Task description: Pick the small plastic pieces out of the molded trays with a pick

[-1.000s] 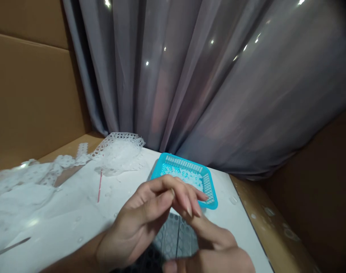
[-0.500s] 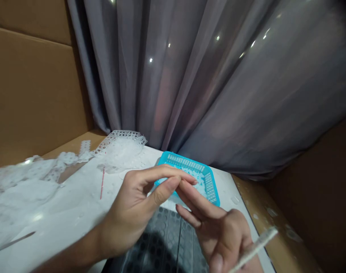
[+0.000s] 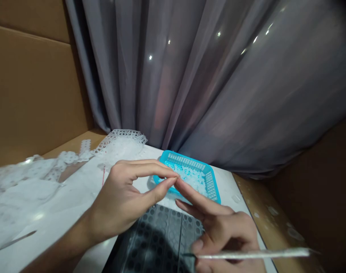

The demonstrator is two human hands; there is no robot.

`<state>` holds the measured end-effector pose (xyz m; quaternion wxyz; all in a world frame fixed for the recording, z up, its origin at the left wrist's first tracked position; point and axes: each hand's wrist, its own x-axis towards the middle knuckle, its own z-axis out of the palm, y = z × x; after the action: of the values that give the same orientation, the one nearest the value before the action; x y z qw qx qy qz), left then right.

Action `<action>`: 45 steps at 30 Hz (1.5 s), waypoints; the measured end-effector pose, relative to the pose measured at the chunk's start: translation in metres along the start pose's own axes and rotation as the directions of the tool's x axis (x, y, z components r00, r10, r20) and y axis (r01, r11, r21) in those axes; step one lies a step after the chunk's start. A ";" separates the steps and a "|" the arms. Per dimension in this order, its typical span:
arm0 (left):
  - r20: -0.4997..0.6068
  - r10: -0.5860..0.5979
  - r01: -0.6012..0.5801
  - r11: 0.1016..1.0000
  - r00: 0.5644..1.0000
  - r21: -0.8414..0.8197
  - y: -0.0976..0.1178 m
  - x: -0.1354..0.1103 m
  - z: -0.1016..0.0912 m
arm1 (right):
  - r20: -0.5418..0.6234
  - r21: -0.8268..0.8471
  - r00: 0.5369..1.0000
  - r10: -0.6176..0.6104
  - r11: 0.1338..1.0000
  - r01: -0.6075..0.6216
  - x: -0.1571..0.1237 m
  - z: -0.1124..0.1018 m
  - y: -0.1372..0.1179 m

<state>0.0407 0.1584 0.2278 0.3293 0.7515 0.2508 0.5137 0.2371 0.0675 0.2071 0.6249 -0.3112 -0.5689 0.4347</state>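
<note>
My left hand [image 3: 124, 201] has its thumb and index finger pinched together against the tip of my right index finger. Whatever lies in that pinch, if anything, is hidden. My right hand [image 3: 224, 235] reaches its index finger up to meet it. Between its thumb and lower fingers it holds a thin whitish stick [image 3: 255, 253], nearly level, with a narrow dark tip. Beneath both hands lies a dark panel [image 3: 158, 235] with rows of round shapes. Just behind the fingertips stands a blue basket [image 3: 215, 189] holding many small whitish translucent pieces [image 3: 194, 180].
Perforated white plastic scraps [image 3: 120, 144] are heaped at the back left, with more strips [image 3: 42, 170] along the left. A thin pointed tool [image 3: 16, 240] lies at the lower left, a red stick [image 3: 104, 175] behind my left hand. Cardboard walls [image 3: 33, 83] and a grey curtain [image 3: 161, 83] enclose the table.
My right hand has turned, swinging the stick from a steep slant to nearly level, with its dark tip now showing. My left hand has shifted slightly left; the fingertips still touch.
</note>
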 end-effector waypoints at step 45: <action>0.099 -0.295 0.308 0.851 0.950 -0.425 -0.001 0.001 0.010 | 0.100 0.172 0.995 0.015 0.984 -0.032 0.003 -0.017 0.025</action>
<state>0.0501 0.1579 0.2251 0.5690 0.6177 0.2392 0.4872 0.2492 0.0826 0.1830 0.6157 -0.2404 -0.5551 0.5049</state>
